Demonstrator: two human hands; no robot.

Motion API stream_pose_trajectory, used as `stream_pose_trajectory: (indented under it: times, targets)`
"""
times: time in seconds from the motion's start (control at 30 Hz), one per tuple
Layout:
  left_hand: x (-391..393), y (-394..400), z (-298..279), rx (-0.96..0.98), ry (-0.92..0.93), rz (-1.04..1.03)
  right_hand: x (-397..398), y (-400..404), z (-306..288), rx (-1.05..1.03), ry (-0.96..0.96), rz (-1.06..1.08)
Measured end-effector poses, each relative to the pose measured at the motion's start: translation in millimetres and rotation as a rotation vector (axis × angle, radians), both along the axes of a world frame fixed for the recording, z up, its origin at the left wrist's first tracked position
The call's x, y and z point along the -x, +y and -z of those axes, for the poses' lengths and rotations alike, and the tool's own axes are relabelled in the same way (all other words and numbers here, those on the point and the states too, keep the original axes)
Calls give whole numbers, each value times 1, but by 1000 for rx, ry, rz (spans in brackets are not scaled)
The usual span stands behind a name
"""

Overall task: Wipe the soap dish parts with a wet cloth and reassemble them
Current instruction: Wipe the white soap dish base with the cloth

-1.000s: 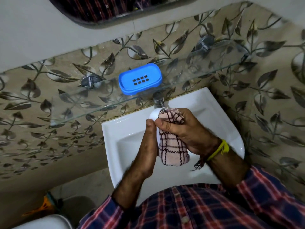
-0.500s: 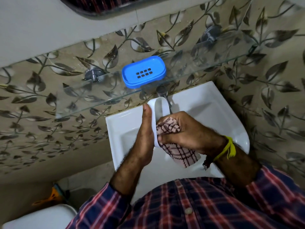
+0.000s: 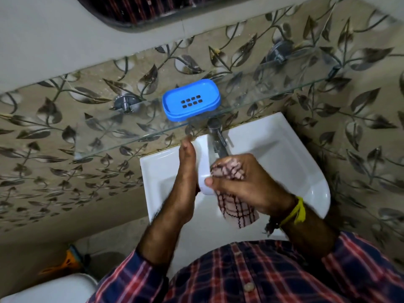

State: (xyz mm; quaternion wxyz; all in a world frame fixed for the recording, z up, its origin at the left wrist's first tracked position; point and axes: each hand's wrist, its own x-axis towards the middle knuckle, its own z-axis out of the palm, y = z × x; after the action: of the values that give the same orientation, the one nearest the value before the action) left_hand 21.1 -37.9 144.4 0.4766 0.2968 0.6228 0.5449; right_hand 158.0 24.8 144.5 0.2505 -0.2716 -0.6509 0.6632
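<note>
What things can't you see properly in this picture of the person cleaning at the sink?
- White soap dish part, head view: its left side is hidden by the left hand, its right by the cloth.
- Checked cloth, head view: its top is bunched under the right hand.
- Tap, head view: the spout end is behind the right hand, so running water cannot be told.
- Mirror, head view: cut off by the top edge.

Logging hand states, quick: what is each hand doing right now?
Left hand: fingers straight, supporting the white soap dish part.
Right hand: gripping the checked cloth against it.
</note>
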Motion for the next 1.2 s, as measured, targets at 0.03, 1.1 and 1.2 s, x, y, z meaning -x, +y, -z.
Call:
stream_pose_trajectory:
  times: [0.03, 1.1, 1.2]
  targets:
    - [2, -3, 7, -113, 186, 16, -2, 5, -4, 224, 90, 50]
    - [0, 11, 1, 152, -278, -97, 0, 0, 4, -247, -263, -225]
    - [15, 11, 2, 209, -423, -86, -11, 6, -5, 101, -37, 14]
